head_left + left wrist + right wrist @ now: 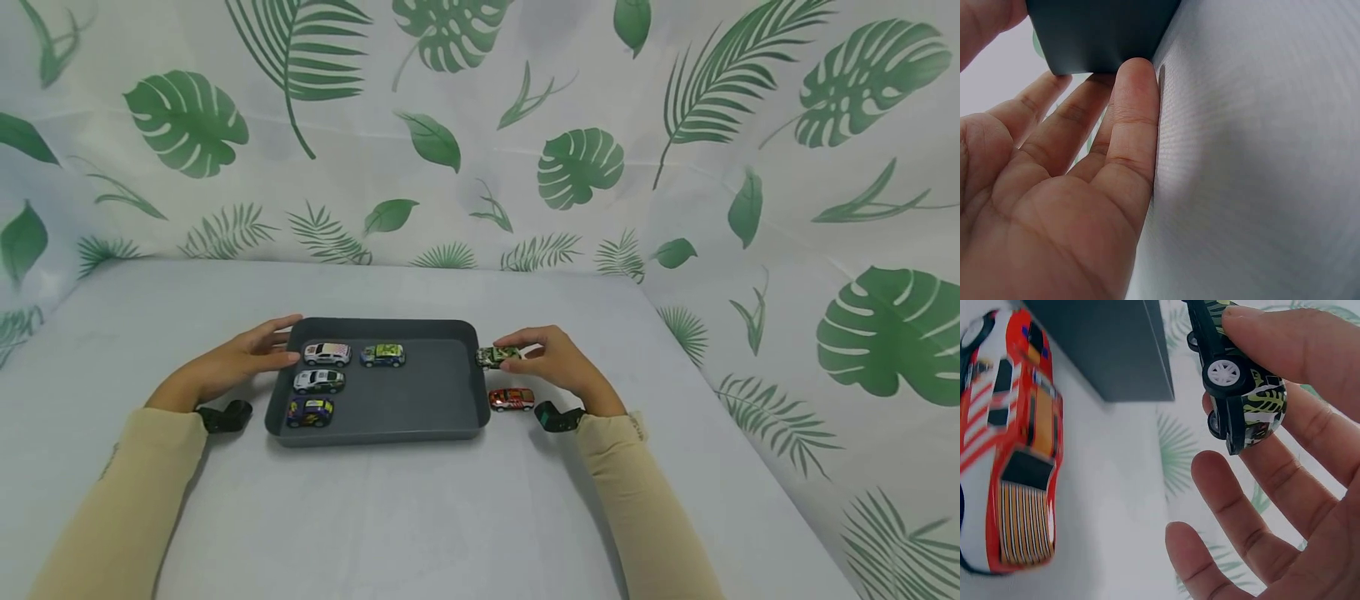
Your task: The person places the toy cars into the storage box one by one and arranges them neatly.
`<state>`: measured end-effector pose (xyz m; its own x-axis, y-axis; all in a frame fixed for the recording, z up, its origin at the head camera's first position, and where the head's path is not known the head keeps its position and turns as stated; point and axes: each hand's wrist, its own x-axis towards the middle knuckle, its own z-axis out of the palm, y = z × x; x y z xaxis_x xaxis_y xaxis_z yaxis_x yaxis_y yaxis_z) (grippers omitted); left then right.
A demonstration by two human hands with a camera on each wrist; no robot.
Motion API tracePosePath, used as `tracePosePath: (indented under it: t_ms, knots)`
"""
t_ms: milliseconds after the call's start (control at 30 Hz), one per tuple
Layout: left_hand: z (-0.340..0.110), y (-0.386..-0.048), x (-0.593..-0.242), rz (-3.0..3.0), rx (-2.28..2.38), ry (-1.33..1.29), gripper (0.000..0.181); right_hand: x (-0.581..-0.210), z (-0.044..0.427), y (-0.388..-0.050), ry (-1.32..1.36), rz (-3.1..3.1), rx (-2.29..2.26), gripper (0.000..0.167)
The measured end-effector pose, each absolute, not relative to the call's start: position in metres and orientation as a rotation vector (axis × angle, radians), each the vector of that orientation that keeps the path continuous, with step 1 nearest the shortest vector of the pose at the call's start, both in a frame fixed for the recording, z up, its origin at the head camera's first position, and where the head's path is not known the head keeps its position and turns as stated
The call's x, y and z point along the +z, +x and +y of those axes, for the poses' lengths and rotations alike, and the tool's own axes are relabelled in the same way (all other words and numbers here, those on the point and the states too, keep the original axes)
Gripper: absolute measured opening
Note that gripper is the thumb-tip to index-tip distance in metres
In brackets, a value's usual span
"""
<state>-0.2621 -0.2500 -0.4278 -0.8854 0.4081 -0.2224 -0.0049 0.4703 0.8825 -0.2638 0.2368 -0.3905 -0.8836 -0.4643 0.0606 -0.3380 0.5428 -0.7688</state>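
My right hand (558,362) pinches a green camouflage toy car (495,357) between thumb and fingers, at the right rim of the grey tray (420,392). In the right wrist view that toy car (1244,394) is tilted, its wheels toward the tray's wall (1116,350). Just below it, a red and white toy car (512,399) sits on the table outside the tray. My left hand (236,362) rests against the tray's left side. Its fingers (1135,106) are fairly straight and touch the outer wall in the left wrist view.
Inside the tray, a white-and-pink car (327,354), a white-and-black car (318,382) and a blue-and-yellow car (310,412) line the left side. A green-and-blue car (382,356) stands right of the top one. Leaf-printed cloth (510,167) hangs behind the white table (375,517).
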Motion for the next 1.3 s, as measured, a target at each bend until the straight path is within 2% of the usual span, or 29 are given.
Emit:
tracePosePath:
  t_ms: [767, 1300]
  knots:
    - [-0.248, -0.263, -0.429, 2.326, 1.408, 0.303, 0.091, -0.385, 0.185, -0.254, -0.862, 2.614, -1.212, 0.030]
    - [-0.250, -0.265, -0.431, 2.327, 1.420, 0.325, 0.089, -0.389, 0.156, -0.248, -0.892, 2.614, -1.267, 0.032]
